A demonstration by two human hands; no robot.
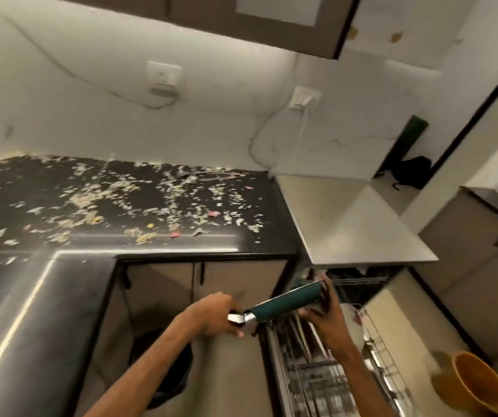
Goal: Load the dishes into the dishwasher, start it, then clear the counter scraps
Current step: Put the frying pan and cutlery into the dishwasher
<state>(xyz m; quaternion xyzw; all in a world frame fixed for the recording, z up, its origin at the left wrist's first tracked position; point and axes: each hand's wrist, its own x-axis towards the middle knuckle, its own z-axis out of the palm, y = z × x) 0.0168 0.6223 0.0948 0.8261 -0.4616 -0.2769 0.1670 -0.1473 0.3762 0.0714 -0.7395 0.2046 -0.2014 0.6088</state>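
1. The teal pan (287, 302) is held in the air, seen edge-on and tilted, its far rim higher than its handle end. It hangs just above the near left corner of the wire rack (384, 353), in front of the open dishwasher (359, 281).
2. The left hand (214, 316) has its grip closed round the pan's handle; only the shiny metal bracket where handle meets pan shows past the fingers.
3. The right hand (326, 310) takes the pan's far side, thumb and fingers curled over the rim, so this grip too is closed on the pan.
4. The rack stands drawn out from the dishwasher, below the right forearm. A white plate (352, 319) stands on edge in it, and other upright pieces beside it are too blurred to name.
5. The dishwasher sits under a bare steel top (362, 224).
6. Left of that top runs the black surface (275, 236), L-shaped, strewn with pale scraps (151, 200) and a few pink and yellow bits (thickest toward the back wall).
7. Under the surface, by the cabinet doors, stands a dark bin (163, 371).
8. An orange bucket (479, 383) stands on the floor right of the rack.
9. A black bag (413, 173) lies in the far corner, below a green board (411, 136) leaning on the wall.
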